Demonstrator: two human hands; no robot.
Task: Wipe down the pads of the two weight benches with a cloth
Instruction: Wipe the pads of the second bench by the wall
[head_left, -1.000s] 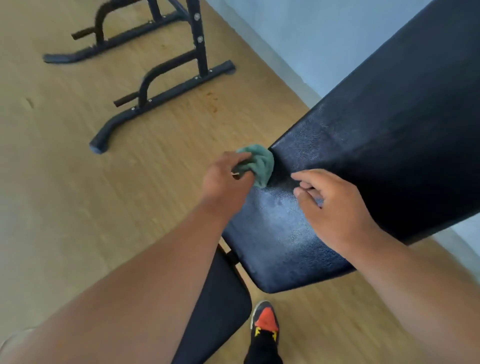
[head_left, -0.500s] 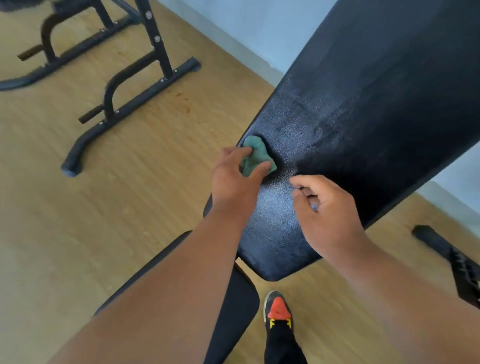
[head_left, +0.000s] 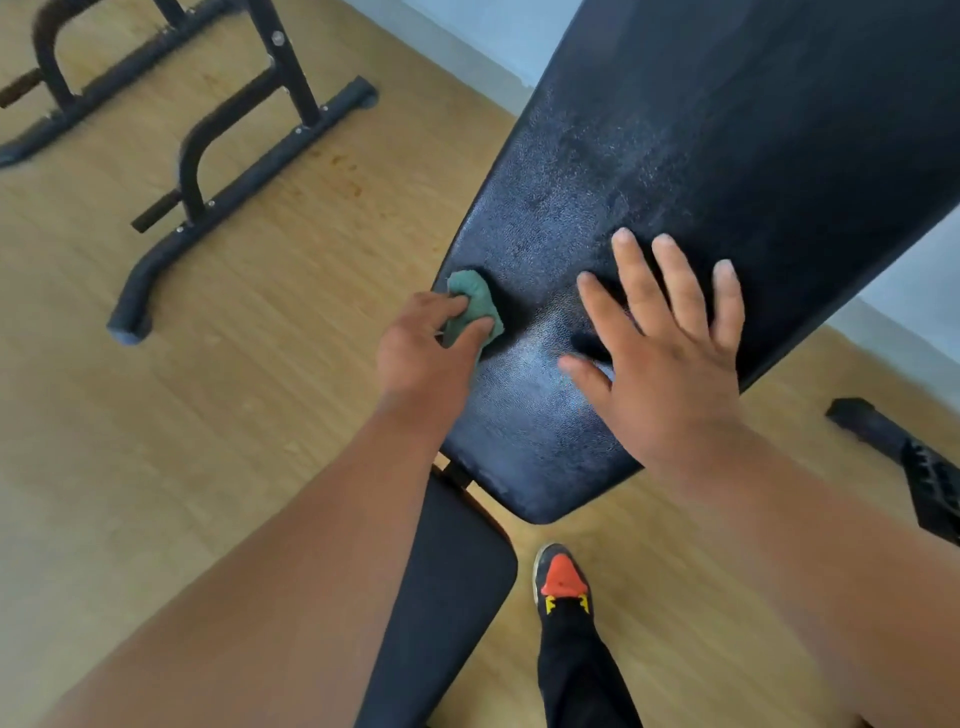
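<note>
A black inclined back pad (head_left: 701, 171) of a weight bench fills the upper right. Its surface shines where it looks damp near the lower end. My left hand (head_left: 421, 353) is shut on a bunched green cloth (head_left: 470, 306), pressed against the pad's left edge. My right hand (head_left: 665, 343) lies flat on the pad with fingers spread, just right of the cloth. Below the back pad, the black seat pad (head_left: 447, 587) runs down between my forearms.
A black steel rack base (head_left: 228, 176) with curved braces stands on the wooden floor at upper left. Another black frame foot (head_left: 904, 452) lies on the floor at right. My shoe (head_left: 561, 577) with an orange toe stands beside the seat pad. A pale wall runs behind.
My right hand has opened from a loose curl and spread flat on the pad. My left hand still holds the cloth at the pad's left edge. The view has shifted a little.
</note>
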